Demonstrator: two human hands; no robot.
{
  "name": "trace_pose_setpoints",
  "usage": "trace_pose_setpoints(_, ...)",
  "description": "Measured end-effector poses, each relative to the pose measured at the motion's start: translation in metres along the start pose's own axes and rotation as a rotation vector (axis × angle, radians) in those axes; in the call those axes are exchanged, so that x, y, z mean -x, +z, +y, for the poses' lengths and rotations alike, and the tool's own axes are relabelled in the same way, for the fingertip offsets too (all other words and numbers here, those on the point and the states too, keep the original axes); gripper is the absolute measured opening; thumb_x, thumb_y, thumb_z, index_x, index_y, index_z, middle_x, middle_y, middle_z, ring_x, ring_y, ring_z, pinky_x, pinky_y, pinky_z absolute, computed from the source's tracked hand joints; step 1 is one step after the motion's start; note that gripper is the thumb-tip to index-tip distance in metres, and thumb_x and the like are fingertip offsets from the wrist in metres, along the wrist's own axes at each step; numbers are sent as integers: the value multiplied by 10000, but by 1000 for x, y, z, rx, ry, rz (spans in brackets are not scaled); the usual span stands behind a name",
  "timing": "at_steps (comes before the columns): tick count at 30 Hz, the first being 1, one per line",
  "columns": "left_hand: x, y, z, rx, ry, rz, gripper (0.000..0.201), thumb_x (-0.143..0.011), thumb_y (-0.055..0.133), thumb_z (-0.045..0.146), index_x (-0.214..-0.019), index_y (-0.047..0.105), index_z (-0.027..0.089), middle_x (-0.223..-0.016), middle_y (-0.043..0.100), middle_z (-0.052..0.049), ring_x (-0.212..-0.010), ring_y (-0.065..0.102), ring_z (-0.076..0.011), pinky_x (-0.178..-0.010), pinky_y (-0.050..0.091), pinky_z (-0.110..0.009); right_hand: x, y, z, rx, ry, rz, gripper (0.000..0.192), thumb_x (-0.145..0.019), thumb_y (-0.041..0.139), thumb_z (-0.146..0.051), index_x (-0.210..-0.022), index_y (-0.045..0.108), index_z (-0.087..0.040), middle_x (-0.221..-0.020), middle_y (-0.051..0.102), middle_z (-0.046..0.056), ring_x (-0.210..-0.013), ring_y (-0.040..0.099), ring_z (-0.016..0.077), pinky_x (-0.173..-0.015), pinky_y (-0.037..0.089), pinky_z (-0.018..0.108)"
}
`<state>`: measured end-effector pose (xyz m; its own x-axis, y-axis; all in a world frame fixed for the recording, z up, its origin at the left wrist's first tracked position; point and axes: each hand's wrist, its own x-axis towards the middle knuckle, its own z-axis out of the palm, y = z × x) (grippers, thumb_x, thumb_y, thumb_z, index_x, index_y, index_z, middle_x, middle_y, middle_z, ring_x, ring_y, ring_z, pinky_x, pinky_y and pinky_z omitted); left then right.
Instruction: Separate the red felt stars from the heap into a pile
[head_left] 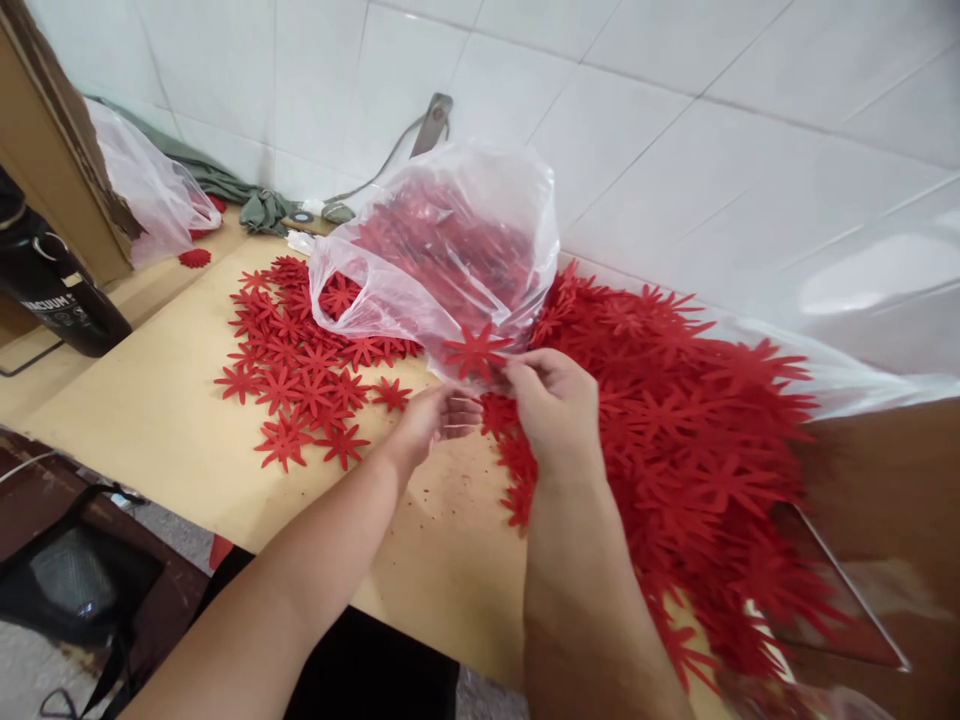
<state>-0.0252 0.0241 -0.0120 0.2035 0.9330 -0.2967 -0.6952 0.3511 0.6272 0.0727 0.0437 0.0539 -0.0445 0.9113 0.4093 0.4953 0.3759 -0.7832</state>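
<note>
the right hand (556,405) pinches one red star-shaped felt cutout (475,352) at the mouth of the clear plastic bag (439,250), lifted off the table (165,420); the left hand (439,418) waits half-open, cupped and empty, just beneath it beside the loose red pile (697,440).

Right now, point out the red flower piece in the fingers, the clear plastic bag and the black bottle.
red flower piece (475,352), head view, centre of the star shape.
clear plastic bag (450,240), head view, bulging front wall.
black bottle (52,290), head view, body.
</note>
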Motion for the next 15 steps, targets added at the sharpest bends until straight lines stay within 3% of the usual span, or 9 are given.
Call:
trace_pose_setpoints(2,3,0,4,127,-37,-33,389,-812,295,445,-817,558,159,-789,631,-73,-706,594,-139,-721,444,-310,9,-11,8,56,-2,-17,101,-688,484,-262,-657,549,-191,-613,559,-2,-570,515,129,-574,433,287)
trace_pose_setpoints(4,5,0,4,184,-33,-73,453,-801,283,518,-855,564,167,-853,638,-81,-772,600,-160,-751,448,-345,19,-19,13,174,-43,-143,97,-677,490,-258,-651,556,-191,-646,579,12,-600,526,138,-592,433,296)
trace_pose_setpoints(7,9,3,2,165,5,-140,310,-771,453,436,-849,566,158,-827,637,-59,-733,592,-134,-757,449,-332,31,-22,18,297,-90,-299,113,-679,494,-270,-663,566,-184,-719,592,39,-664,542,159,-636,444,329)
trace_pose_setpoints(10,8,3,-3,134,51,-157,144,-695,589,229,-806,570,138,-729,616,-22,-609,560,-82,-701,440,-267,35,-18,21,209,-62,-211,208,-673,547,-331,-810,582,-178,-871,577,72,-818,552,189,-716,463,363)
trace_pose_setpoints(12,6,3,-6,136,53,-163,153,-658,603,145,-809,578,135,-685,599,-7,-582,555,-78,-667,430,-254,34,-12,23,73,26,-106,340,-659,581,-391,-923,568,-177,-954,564,85,-897,548,194,-769,463,378)
trace_pose_setpoints(15,4,8,-12,163,9,-174,164,-654,564,82,-804,587,143,-603,563,16,-545,537,-83,-628,418,-254,32,6,27,-67,190,12,442,-680,532,-497,-948,569,-147,-920,599,96,-850,571,190,-786,457,403)
